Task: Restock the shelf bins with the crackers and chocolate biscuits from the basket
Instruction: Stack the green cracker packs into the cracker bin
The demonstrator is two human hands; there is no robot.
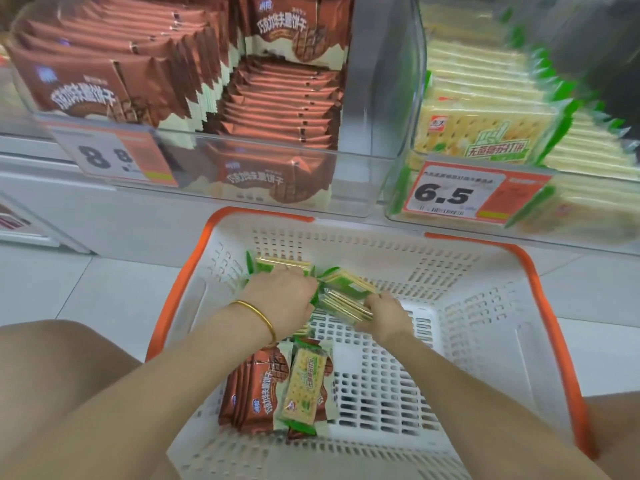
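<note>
Down in the basket [519, 268], right hand [385, 315] grips cracker packs [346, 301]; left hand [281, 299] — grip hidden, cannot tell.

bright, even light, soft shadows; shelf bins [367, 181] at 12 o'clock are motion-blurred; wide-angle edges bend.

The right half of the basket [485, 341] is bare and open from above. At frame centre the left hand [284, 299] and right hand [384, 317] hold cracker packs [346, 303]; chocolate biscuit packs [252, 386] cover the floor at lower centre.
</note>
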